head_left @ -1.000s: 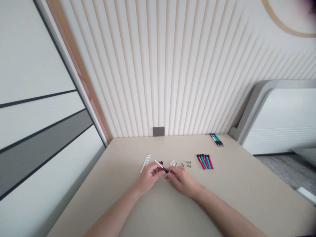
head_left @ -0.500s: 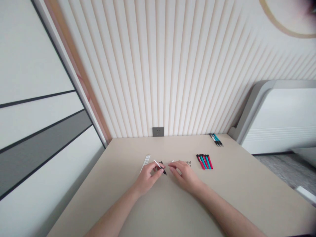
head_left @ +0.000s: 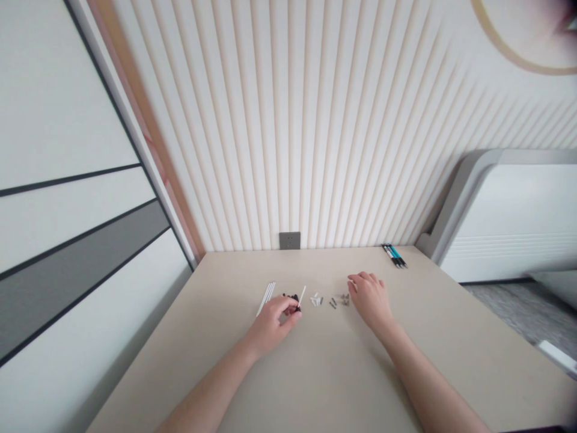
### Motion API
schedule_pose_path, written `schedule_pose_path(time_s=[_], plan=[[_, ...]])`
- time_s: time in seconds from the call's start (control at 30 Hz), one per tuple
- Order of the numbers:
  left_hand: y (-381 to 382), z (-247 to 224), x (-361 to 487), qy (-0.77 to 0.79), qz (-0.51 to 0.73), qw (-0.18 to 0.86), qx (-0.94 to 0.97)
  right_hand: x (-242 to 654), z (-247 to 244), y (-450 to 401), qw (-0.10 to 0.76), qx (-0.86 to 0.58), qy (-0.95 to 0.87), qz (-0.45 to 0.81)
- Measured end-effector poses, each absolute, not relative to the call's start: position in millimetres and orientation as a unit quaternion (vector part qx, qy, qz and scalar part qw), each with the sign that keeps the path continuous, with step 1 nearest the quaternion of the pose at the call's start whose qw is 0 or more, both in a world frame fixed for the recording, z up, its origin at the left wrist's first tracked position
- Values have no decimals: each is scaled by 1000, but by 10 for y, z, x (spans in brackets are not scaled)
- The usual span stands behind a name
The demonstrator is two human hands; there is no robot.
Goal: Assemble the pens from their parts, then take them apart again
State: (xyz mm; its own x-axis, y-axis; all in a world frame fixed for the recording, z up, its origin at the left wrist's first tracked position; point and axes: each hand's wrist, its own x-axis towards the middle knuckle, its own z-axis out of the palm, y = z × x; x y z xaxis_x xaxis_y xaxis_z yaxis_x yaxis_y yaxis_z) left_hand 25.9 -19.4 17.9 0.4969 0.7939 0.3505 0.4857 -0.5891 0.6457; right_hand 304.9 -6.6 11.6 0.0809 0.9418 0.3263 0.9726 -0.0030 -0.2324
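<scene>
My left hand [head_left: 273, 325] pinches a black pen part with a thin white refill [head_left: 302, 294] standing up out of it. Several black parts [head_left: 294, 297] lie just behind its fingers, and thin white rods [head_left: 266, 297] lie to its left. My right hand [head_left: 370, 299] is over the right part of the table, fingers apart and bent, hiding the red and teal barrels beneath it; whether it touches one is hidden. Between the hands lie small white pieces [head_left: 316, 300], dark springs or pins [head_left: 332, 303] and small metallic pieces [head_left: 345, 299].
Several pens [head_left: 394, 255], black with teal and white, lie at the back right of the beige table [head_left: 288, 385]. A dark socket [head_left: 290, 240] is on the ribbed wall behind. A grey and white bed headboard [head_left: 509, 216] stands at the right.
My right hand has moved right, from beside the white pieces to over the red and teal barrels. The refill in my left hand now tilts the other way.
</scene>
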Motion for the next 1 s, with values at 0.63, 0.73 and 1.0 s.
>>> schedule_pose_path(time_s=[0.63,0.73,1.0], plan=[[-191,167,205,285,192,83,935,3290,79,17,72,-784,-616,13],[-188,167,206,287,184,83,936,3259,104,33,178,-755,-630,15],[-191,191,211,297,162,79,938,2955,209,-76,494,-553,-662,109]])
